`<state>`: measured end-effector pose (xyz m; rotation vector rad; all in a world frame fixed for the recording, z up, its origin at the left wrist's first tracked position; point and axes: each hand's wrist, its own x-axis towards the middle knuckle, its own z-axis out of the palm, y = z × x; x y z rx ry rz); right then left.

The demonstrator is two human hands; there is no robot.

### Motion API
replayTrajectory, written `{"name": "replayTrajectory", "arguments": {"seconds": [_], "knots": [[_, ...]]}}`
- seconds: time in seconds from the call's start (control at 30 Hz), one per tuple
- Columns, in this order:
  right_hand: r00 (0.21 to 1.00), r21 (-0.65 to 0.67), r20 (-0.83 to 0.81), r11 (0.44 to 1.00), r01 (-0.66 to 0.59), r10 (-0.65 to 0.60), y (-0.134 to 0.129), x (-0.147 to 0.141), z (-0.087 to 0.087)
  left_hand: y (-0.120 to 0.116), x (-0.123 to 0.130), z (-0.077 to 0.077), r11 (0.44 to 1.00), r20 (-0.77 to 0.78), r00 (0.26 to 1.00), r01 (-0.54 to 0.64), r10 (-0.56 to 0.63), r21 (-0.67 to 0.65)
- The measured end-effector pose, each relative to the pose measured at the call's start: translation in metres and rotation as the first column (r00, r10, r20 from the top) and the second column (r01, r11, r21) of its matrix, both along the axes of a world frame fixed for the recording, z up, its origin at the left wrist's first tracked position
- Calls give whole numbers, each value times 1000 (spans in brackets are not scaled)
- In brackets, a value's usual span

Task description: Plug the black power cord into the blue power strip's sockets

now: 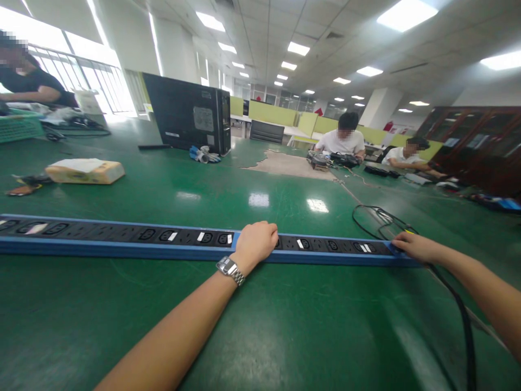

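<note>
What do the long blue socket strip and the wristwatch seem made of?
Socket strip: blue edges, perhaps painted metal, smooth and evenly coloured, though plastic is possible; black sockets, probably moulded plastic, dark and uniform. Wristwatch: likely metal, with a shiny bracelet of linked segments.

**Left hand (257,240) curled ahead, right hand (415,247) low at the side**

The left forearm (175,331), bare, runs from the lower edge diagonally up and to the right. At its end the hand is bent into a loose fist, back and thumb side toward the camera, most fingertips hidden. The right forearm (480,279), also bare, comes in from the right edge, slanting up and leftward. That hand points left, palm down, its fingers drawn together toward the tips. The two hands stand well apart.
</note>
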<state>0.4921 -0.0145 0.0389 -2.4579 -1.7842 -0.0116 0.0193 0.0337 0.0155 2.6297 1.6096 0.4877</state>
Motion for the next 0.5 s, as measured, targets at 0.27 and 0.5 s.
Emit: {"name": "replayTrajectory", "arguments": {"seconds": [0.27, 0.5], "knots": [[994, -91, 91, 993, 77, -68, -19, -4, -26, 1, -2, -2, 1000, -7, 1000, 19, -19, 11], [990, -176, 138, 984, 20, 4, -23, -7, -14, 1, 0, -1, 999, -11, 1000, 18, -18, 29]]}}
